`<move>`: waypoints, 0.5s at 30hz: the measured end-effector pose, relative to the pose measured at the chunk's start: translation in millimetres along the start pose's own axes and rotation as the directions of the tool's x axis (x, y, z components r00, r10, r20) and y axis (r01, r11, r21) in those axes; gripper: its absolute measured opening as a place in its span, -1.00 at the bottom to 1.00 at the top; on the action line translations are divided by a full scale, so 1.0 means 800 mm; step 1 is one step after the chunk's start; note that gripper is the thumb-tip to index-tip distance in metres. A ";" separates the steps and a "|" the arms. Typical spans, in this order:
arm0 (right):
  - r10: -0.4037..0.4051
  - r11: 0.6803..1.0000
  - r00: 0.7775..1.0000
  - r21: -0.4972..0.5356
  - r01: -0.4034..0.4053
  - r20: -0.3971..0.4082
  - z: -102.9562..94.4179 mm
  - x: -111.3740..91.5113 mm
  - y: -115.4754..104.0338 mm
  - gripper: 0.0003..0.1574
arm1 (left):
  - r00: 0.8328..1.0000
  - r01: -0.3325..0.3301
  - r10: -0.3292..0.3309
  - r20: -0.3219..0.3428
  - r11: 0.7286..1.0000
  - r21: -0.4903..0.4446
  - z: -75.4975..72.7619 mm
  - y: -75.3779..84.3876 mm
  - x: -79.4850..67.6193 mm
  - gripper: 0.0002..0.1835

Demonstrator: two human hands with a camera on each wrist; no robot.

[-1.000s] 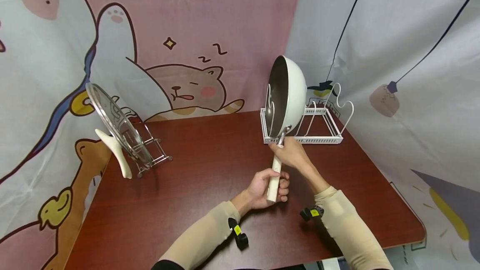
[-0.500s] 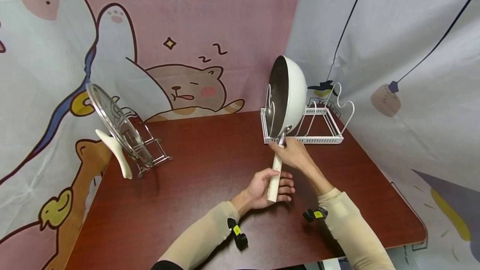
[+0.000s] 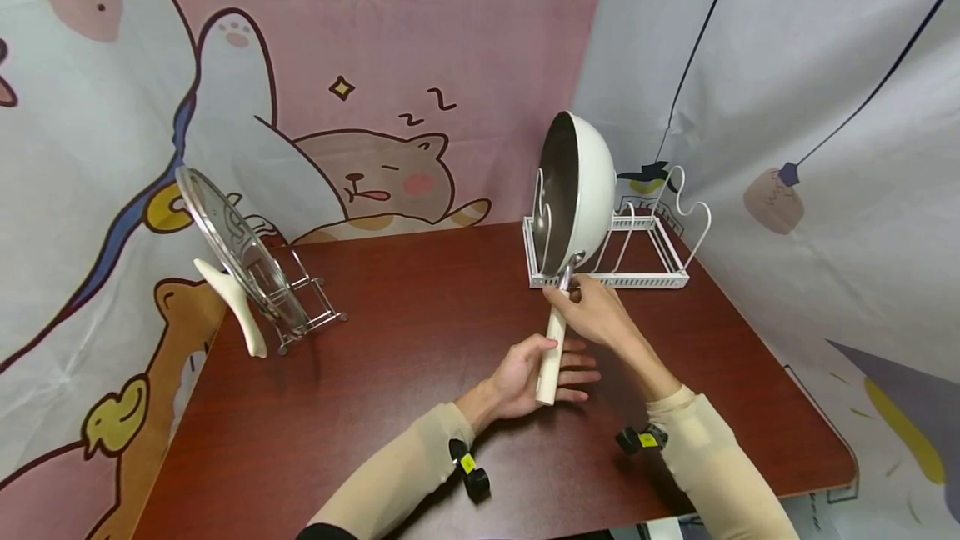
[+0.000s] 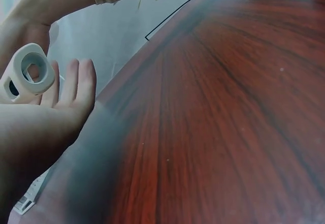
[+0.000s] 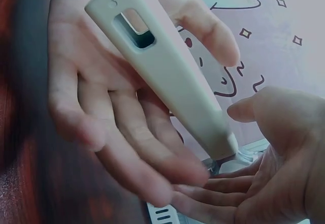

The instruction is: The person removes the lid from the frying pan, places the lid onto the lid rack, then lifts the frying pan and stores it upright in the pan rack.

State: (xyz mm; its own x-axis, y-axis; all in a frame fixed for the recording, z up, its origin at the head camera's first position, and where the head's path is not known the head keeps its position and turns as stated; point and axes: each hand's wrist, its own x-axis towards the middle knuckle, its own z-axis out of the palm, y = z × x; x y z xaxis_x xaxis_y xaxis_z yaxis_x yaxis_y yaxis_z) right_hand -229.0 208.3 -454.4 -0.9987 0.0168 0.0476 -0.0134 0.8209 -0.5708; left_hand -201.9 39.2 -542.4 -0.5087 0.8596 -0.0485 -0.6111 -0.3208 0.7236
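Observation:
A white pan (image 3: pixel 595 186) with a dark inside stands on its edge in the white rack (image 3: pixel 637 280), between wire dividers. Its cream handle (image 3: pixel 551 357) slants out toward me. My left hand (image 3: pixel 517 377) lies by the handle's lower end, fingers stretched out behind it and thumb near its edge. The right wrist view shows that palm (image 5: pixel 86 46) spread behind the handle, fingers loosely bent. Up by the metal neck is my right hand (image 3: pixel 600 311). In the right wrist view, the right hand (image 5: pixel 284 148) has its thumb apart from the fingers, which extend under the neck.
At the left, a glass lid (image 3: pixel 243 248) with a cream knob handle (image 3: pixel 234 302) leans in a small metal wire stand (image 3: pixel 318 319). The brown table (image 3: pixel 405 332) meets printed cloth hangings behind and on the right.
My left fingers have uncurled from the handle and straightened. The right hand and forearm have shifted slightly right, its grip loosening. The pan stays in place.

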 end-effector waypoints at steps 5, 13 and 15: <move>-0.005 1.000 1.000 -0.013 0.005 0.016 -0.004 -0.009 -0.002 -0.01 | 0.999 -0.006 0.008 -0.031 0.998 0.063 0.001 -0.002 -0.003 -0.25; -0.001 0.999 1.000 -0.045 0.001 0.010 -0.026 -0.026 -0.012 0.18 | 0.994 -0.050 0.066 -0.091 0.984 0.171 0.005 0.000 -0.008 -0.21; -0.004 0.999 1.000 -0.049 0.004 -0.002 -0.030 -0.030 -0.014 0.18 | 0.989 -0.059 0.088 -0.123 0.973 0.221 0.005 0.002 -0.010 -0.25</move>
State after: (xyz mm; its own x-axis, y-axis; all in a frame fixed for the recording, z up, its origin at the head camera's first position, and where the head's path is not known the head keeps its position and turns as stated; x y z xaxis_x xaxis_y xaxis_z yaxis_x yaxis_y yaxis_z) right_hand -203.5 211.9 -429.5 -0.9986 0.0148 0.0517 -0.0149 0.8478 -0.5301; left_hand -196.2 33.8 -538.3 -0.6312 0.7726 -0.0689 -0.4307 -0.2752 0.8595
